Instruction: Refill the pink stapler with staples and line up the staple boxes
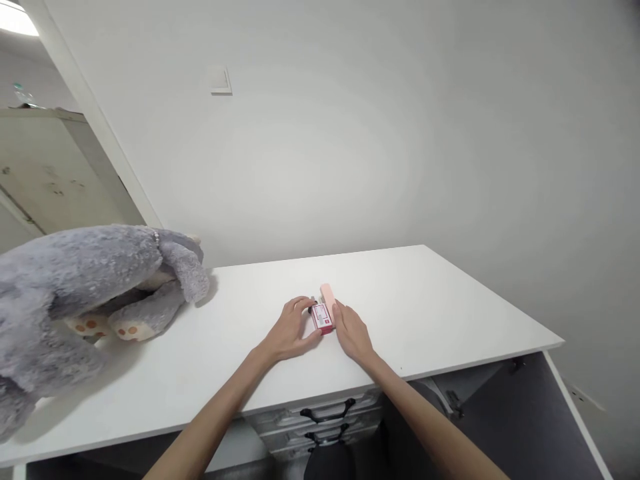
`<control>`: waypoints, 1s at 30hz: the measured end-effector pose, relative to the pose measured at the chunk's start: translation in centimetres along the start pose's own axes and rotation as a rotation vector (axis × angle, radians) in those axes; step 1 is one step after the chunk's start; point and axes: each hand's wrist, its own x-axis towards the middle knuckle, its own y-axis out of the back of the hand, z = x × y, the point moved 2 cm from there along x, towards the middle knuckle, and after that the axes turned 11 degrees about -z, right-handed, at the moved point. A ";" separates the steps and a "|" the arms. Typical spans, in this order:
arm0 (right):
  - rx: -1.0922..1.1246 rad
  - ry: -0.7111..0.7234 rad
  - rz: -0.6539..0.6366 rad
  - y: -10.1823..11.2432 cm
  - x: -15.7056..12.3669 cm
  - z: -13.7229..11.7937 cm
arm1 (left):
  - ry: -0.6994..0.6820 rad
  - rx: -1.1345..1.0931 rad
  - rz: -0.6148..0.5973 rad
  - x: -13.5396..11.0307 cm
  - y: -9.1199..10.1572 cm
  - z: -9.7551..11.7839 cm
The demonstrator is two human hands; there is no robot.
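Observation:
A small red and white box (323, 318) lies on the white table (425, 313), with a pale pink oblong piece (327, 295) right behind it. My left hand (290, 330) rests on the table against the box's left side, fingers curled toward it. From the other side, my right hand (353, 331) presses its fingers to the box's right edge. Both hands touch the box while it stays on the tabletop. A small dark part shows at the box's left end under my left fingertips.
A large grey plush animal (90, 293) lies across the table's left end, paws toward the middle. Grey drawers with black handles (327, 413) sit under the table's front edge. A plain white wall stands close behind.

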 end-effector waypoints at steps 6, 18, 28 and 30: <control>-0.016 0.002 0.006 0.1 -0.1 -0.3 | 0.030 0.004 -0.025 0.3 0.0 0.4; -0.049 0.020 -0.007 0.2 -0.3 -0.4 | 0.111 0.017 -0.009 0.4 -0.1 0.5; 0.006 -0.005 -0.013 0.3 -0.4 -0.3 | 0.094 0.027 0.016 0.3 -0.2 0.5; 0.020 -0.019 -0.029 0.3 -0.4 -0.4 | 0.089 0.029 0.017 0.2 -0.3 0.6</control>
